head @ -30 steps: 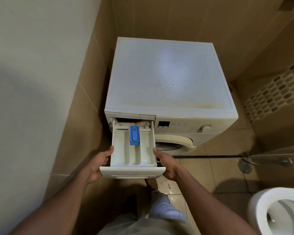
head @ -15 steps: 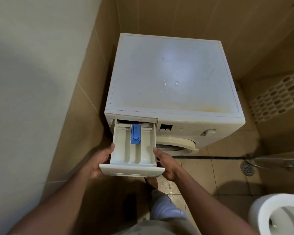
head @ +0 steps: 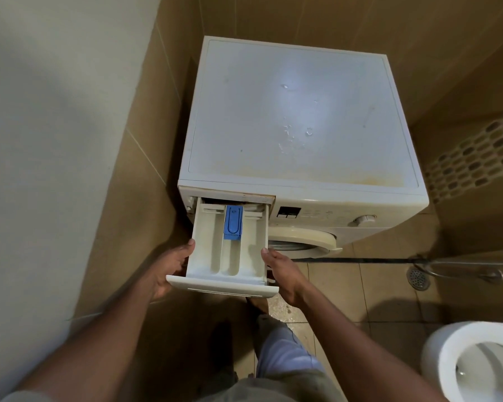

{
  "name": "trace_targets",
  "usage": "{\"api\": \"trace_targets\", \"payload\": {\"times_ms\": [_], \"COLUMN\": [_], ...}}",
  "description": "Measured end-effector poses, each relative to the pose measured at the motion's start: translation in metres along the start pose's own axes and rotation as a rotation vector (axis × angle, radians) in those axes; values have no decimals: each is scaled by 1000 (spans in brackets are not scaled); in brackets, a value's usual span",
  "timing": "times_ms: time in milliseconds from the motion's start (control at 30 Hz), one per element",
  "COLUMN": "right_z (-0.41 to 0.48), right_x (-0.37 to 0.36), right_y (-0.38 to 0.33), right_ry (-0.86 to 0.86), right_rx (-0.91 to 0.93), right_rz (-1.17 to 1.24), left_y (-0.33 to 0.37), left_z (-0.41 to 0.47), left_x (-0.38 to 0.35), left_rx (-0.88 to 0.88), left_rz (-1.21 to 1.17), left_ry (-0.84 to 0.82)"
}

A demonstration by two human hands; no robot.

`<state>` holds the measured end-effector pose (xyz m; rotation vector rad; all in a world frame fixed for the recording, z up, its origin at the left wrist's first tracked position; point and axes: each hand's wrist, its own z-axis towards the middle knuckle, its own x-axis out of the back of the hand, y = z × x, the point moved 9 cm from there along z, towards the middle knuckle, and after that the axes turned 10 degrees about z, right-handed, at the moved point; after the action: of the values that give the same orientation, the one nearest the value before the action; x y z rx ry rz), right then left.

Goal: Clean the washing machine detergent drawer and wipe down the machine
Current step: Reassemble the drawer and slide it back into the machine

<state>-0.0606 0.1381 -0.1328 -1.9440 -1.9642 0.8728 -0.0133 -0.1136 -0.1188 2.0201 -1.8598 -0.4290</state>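
I'm looking at the detergent drawer [head: 205, 252], which is pulled well out of its slot at the upper left of the washing machine's [head: 296, 117] front. Its rear end sits just inside the opening. It's off-white with three lengthwise compartments, and a blue siphon cap [head: 233, 222] sits at the back of the middle one. The compartment floors show a faint yellowish film.

The left hand [head: 169, 269] grips the drawer's left wall near the front panel, thumb lying along the top edge. The right hand [head: 282, 271] grips the right wall at about the same spot, thumb tip on the rim. On both hands the fingers go under the drawer, so I can't see them.

Right of the slot, the control panel carries a small dark display [head: 288, 212] and a round dial [head: 365, 219]. The door's [head: 302, 237] cream rim curves out below it. The machine's lid is dull white with a few water droplets near the middle and a yellow-brown stain along the front edge.

The machine stands in a corner of tan tiled walls, with a band of mosaic tile [head: 474, 158] to the right. On the tiled floor I see a round floor drain [head: 418, 275] with a metal hose [head: 462, 271] just beside it, and a white toilet [head: 447, 343] at lower right.
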Motion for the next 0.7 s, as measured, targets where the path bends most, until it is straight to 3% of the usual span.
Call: {"api": "trace_targets", "payload": {"times_ms": [233, 700], "right_z": [3, -1], "right_x": [-7, -4], "right_y": [-11, 9], "right_ry": [59, 47], "right_rx": [26, -35], "right_rz": [-66, 22], "left_y": [-3, -1], "left_z": [2, 5], "left_x": [4, 4], "left_rx": [14, -23], "left_rz": [-2, -23], "left_ry": [24, 20]}}
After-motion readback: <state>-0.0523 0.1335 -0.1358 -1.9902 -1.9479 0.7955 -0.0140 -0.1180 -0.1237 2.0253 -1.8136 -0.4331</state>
